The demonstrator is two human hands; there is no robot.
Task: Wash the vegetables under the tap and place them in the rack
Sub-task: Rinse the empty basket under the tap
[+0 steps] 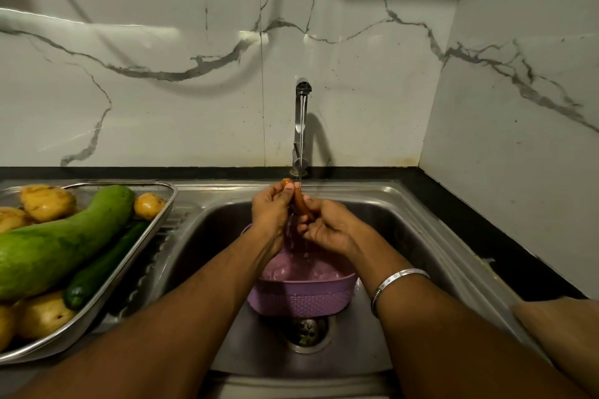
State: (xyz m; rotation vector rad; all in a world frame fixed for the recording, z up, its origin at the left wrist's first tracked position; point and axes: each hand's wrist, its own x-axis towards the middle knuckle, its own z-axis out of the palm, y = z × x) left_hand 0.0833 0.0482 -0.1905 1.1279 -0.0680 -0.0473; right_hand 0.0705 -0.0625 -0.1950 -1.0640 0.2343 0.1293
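Under the tap (301, 126), a carrot (299, 204) is held slanted in the thin stream, so the water runs along it. The left hand (271, 210) pinches its upper end with curled fingers, and the right hand (327, 228) grips the lower part, probably to rub it. Below them a purple basket (301, 296) stands in the sink (405, 220), catching the water. The rack (129, 266) lies left of the sink, on its draining part, and holds potatoes (48, 202), a gourd (58, 246) and a cucumber (103, 264). Its near right corner seems the most open place for the carrot, and the way there over the sink edge looks free.
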